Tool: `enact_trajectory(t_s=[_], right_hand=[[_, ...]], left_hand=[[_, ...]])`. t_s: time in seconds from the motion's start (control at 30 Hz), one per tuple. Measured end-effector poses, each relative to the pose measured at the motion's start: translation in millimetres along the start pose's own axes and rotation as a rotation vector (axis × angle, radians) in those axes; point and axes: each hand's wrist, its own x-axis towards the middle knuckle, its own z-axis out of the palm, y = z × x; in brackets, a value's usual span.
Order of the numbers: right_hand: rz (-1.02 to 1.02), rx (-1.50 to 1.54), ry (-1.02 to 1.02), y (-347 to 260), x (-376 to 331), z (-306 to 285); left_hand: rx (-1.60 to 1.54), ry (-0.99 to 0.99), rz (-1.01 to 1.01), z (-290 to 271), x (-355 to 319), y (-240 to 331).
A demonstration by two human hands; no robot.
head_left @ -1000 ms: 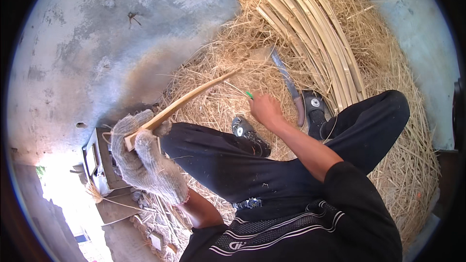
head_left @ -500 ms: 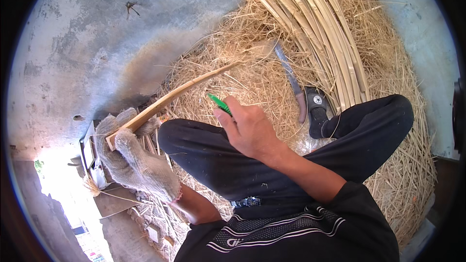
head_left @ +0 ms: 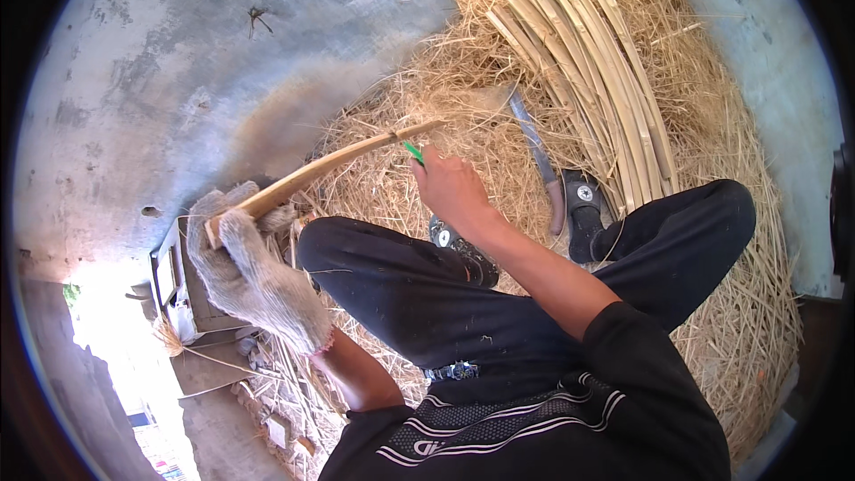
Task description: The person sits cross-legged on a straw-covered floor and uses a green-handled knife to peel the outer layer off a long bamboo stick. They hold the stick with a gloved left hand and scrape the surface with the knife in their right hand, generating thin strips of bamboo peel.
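A knitted grey-white glove covers my left hand, which is closed round the near end of a long split bamboo strip. The strip slants up and away to the right, its thin far end over the straw. Bare, my right hand grips a green pen. The pen's tip points up and left and is close to the strip near a dark spot; whether it touches I cannot tell.
Beyond my right foot lies a bundle of bamboo strips on loose straw shavings. A long knife with a brown handle rests left of the bundle. Grey walls rise at left and right. My crossed legs are below my hands.
My right hand has moved up and away, bringing the pen closer to the strip's far part. The strip has shifted slightly right in view. My other shoe now shows below the right hand.
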Motion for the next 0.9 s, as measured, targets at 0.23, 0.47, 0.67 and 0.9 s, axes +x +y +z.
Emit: enact_trajectory(t_s=[0.23, 0.47, 0.67, 0.9], right_hand=[[0.208, -0.01, -0.267, 38.1, 1.3, 11.5], [0.189, 0.304, -0.227, -22.4, -3.7, -46.0], [-0.407, 0.62, 0.15, -98.7, -54.9, -87.2], [-0.183, 0.416, -0.202, -102.7, -71.6, -124.9]], left_hand=[[0.04, -0.025, -0.04, -3.6, 9.3, -2.8], [-0.011, 0.019, 0.027, 6.0, -5.5, -0.3], [-0.18, -0.028, -0.001, 1.2, -14.1, -6.4], [-0.296, -0.244, 0.124, -18.9, -13.7, -10.3]])
